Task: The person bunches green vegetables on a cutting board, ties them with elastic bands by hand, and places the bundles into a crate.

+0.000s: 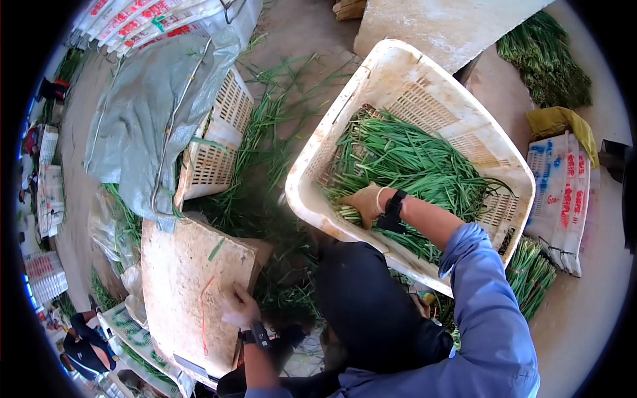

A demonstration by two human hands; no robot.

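A large white plastic basket (312,159) stands tilted in front of me, with long green leafy stalks (424,159) lying in it. My right hand (365,203), in a pale glove with a dark band at the wrist, reaches into the basket at the near left end of the stalks. Its fingers are bent round the stalk ends and partly hidden. My left hand (240,306) is over the right edge of a worn pale board (176,285), smeared by motion. A thin red string (204,318) lies on the board beside it.
Left of the basket, a grey-green sheet (139,126) covers a slatted crate (222,142). Loose stalks litter the floor. Bundled stalks (531,275) and a stack of white boxes (561,192) stand on the right. A person (89,348) is at the far lower left.
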